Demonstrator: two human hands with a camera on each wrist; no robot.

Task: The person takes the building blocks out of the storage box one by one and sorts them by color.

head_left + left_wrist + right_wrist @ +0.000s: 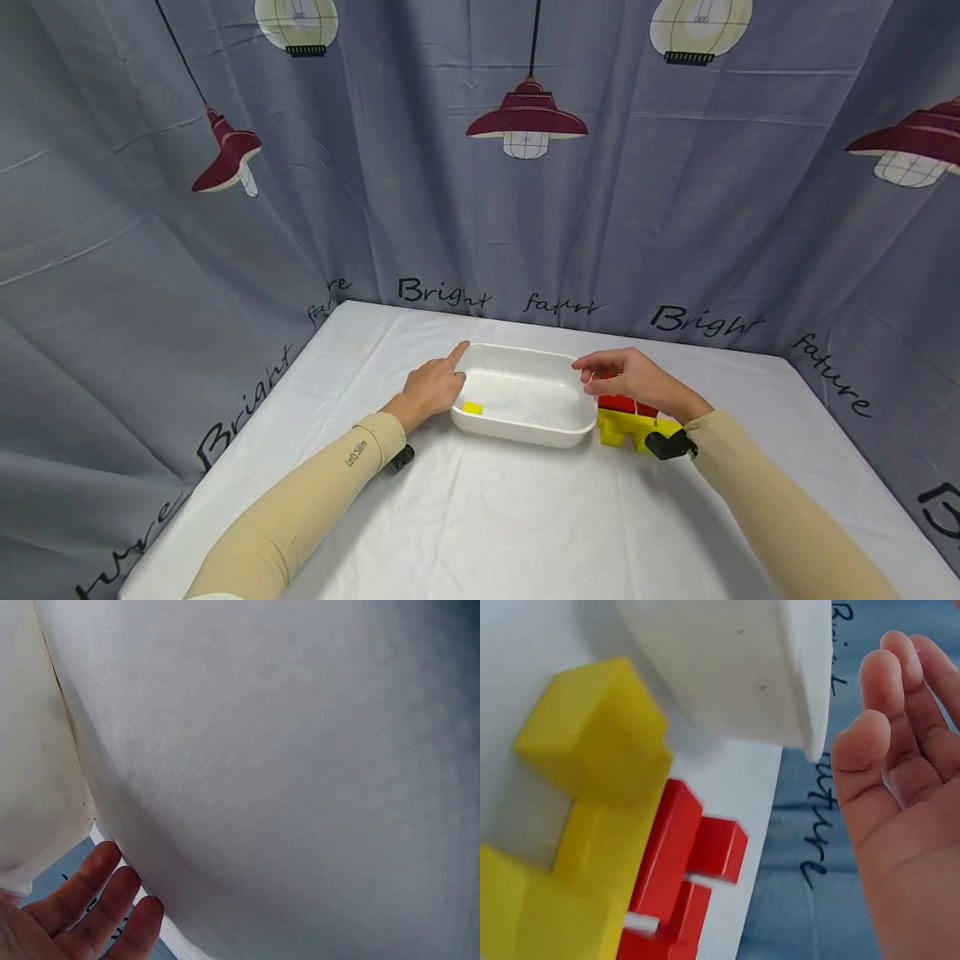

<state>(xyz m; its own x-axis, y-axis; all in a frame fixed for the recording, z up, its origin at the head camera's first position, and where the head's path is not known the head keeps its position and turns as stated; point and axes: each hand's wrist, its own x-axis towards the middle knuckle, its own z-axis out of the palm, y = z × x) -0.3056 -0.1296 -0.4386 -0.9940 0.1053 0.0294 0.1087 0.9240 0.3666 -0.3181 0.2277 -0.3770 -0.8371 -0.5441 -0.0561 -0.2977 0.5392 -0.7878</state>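
A white rectangular basin stands on the table with a small yellow block inside, near its front left corner. Beside the basin's left rim is my left hand, index finger stretched toward the far left corner. Three of its fingers show lightly bent in the left wrist view; the grip of its thumb is hidden. My right hand hovers at the right rim, fingers loosely bent and holding nothing. Below it lie yellow blocks and red blocks, close to the basin's right side.
A white cloth covers the table. Grey-blue curtains printed with lamps and lettering hang behind and along the sides. Black wrist cameras sit under both wrists, the right one near the yellow blocks.
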